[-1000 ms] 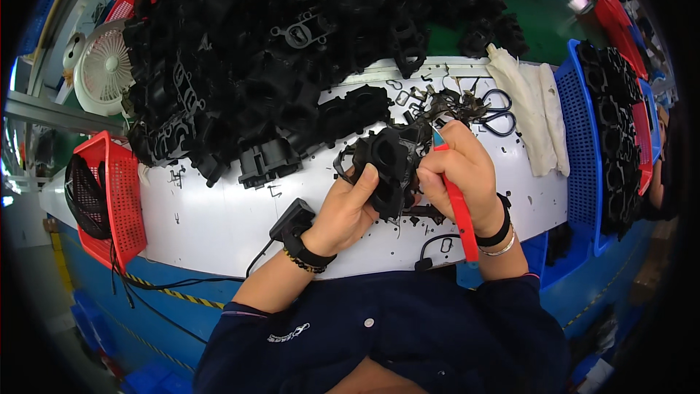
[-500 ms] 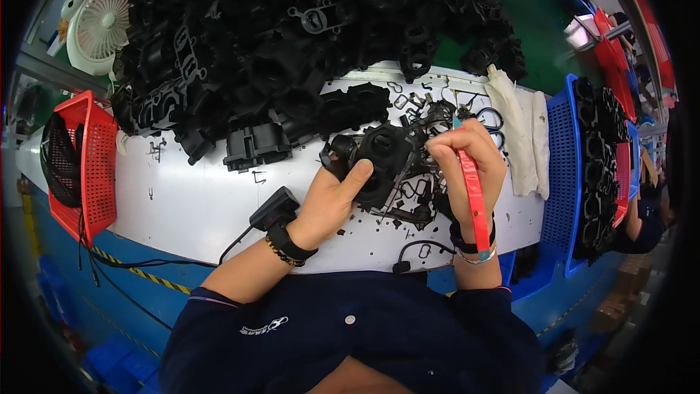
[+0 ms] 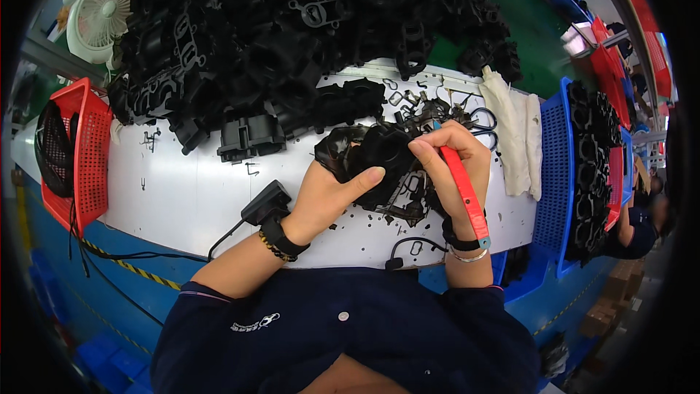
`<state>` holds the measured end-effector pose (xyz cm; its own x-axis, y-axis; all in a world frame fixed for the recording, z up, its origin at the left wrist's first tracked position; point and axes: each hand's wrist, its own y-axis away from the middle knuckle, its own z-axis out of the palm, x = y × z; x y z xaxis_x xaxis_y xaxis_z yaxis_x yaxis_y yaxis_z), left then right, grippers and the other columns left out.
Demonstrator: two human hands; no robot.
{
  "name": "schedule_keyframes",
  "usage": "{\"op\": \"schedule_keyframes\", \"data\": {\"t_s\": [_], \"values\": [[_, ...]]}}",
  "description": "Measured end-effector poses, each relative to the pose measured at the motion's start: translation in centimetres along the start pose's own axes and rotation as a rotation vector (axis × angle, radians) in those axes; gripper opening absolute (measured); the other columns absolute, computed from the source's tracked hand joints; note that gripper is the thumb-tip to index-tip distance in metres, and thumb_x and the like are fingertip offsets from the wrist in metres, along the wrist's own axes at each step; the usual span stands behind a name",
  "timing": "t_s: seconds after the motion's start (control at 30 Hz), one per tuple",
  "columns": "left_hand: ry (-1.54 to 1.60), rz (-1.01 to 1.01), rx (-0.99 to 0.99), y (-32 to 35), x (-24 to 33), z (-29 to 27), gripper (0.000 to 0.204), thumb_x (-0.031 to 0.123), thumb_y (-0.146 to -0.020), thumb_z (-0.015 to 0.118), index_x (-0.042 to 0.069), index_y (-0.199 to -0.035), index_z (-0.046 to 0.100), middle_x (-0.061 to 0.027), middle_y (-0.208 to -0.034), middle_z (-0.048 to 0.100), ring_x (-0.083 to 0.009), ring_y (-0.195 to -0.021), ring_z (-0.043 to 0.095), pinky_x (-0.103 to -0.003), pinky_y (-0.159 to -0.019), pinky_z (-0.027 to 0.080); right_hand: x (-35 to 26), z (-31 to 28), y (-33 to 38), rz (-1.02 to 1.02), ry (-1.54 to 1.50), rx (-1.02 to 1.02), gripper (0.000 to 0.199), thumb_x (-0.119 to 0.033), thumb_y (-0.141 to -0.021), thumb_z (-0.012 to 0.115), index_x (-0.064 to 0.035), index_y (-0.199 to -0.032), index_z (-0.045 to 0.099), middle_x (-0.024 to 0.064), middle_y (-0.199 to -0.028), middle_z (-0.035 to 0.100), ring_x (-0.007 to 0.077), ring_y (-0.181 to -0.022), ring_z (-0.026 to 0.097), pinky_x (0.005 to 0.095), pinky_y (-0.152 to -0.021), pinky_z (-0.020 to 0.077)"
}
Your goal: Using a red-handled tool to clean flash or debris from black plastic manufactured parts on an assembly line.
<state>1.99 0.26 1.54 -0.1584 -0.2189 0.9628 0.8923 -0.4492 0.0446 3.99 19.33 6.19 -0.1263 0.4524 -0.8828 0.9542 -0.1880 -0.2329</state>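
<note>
My left hand (image 3: 324, 197) grips a black molded plastic part (image 3: 386, 149) over the white worktop, its thumb lying across the near side. Its other fingers are hidden beneath the part. Close by on the right, my right hand (image 3: 459, 164) is closed around a slim red-handled knife (image 3: 465, 186). The handle's end points back toward my wrist, and the narrow tip shows just past my fingers, close to the part's right edge. Whether the tip touches the part I cannot tell. Small black scraps and loops (image 3: 415, 190) lie beneath and around the part.
A big heap of black plastic parts (image 3: 255, 51) covers the far worktop. Scissors (image 3: 483, 120) and pale cloths (image 3: 510, 131) lie on the right, near a blue crate (image 3: 554, 175). A red basket (image 3: 91, 160) and fan (image 3: 102, 14) stand left. A cabled black device (image 3: 266, 203) sits by my left wrist.
The black part has turned and tilted in my left hand. My right hand has shifted slightly left with the knife, whose handle now slants more. The whole view has shifted a little.
</note>
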Motion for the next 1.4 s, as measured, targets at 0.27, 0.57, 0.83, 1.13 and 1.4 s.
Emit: {"op": "schedule_keyframes", "data": {"t_s": [0.27, 0.57, 0.83, 1.13, 1.4], "values": [[0.533, -0.226, -0.041, -0.3, -0.8, -0.7, 0.047, 0.037, -0.105, 0.043, -0.001, -0.131, 0.051, -0.0138, -0.123, 0.061, -0.02, -0.112, 0.061, -0.035, -0.098, 0.049, -1.3, 0.0, 0.4, -0.433, -0.153, -0.325, 0.017, -0.003, -0.069, 0.082, -0.0046, -0.075, 0.066, 0.0048, -0.071, 0.058, 0.0191, -0.061, 0.051, 0.0306, -0.054, 0.0382], [0.649, -0.262, -0.053, -0.2, -0.7, -0.7, 0.054, 0.041, -0.105, 0.038, -0.004, -0.135, 0.047, -0.0187, -0.128, 0.059, -0.0244, -0.118, 0.059, -0.039, -0.104, 0.048, 0.6, -1.6, -0.5, -0.193, -0.111, -0.199, 0.009, -0.002, -0.076, 0.075, -0.0014, -0.073, 0.066, 0.0028, -0.062, 0.051, 0.013, -0.056, 0.045, 0.0275, -0.054, 0.035], [0.595, -0.221, -0.001, 0.1, -0.5, -0.3, 0.034, 0.018, -0.099, 0.059, 0.004, -0.129, 0.052, -0.0047, -0.12, 0.059, -0.0098, -0.107, 0.057, -0.027, -0.091, 0.048, -0.7, 0.7, 0.1, -0.194, 0.158, -0.18, 0.019, -0.007, -0.07, 0.084, -0.0033, -0.08, 0.069, 0.0016, -0.063, 0.05, 0.0137, -0.058, 0.047, 0.0275, -0.053, 0.0374], [0.344, -0.126, -0.131, 0.2, -1.4, -0.8, 0.047, 0.02, -0.099, 0.056, 0.004, -0.141, 0.042, -0.0085, -0.137, 0.051, -0.0199, -0.126, 0.049, -0.037, -0.107, 0.039, 0.2, 0.4, 0.1, -0.326, 0.224, -0.092, 0.018, 0.0, -0.07, 0.08, -0.0031, -0.079, 0.065, 0.0028, -0.063, 0.047, 0.0157, -0.057, 0.046, 0.0279, -0.052, 0.036], [0.607, -0.374, -0.05, 0.0, -0.8, -0.7, 0.076, 0.063, -0.1, 0.02, -0.001, -0.126, 0.051, -0.0171, -0.104, 0.064, -0.0233, -0.089, 0.065, -0.033, -0.078, 0.053, 0.8, -1.2, -0.7, -0.425, 0.335, 0.287, 0.018, 0.005, -0.074, 0.077, -0.0008, -0.084, 0.063, 0.0048, -0.068, 0.048, 0.015, -0.057, 0.045, 0.0277, -0.05, 0.0346]]}}
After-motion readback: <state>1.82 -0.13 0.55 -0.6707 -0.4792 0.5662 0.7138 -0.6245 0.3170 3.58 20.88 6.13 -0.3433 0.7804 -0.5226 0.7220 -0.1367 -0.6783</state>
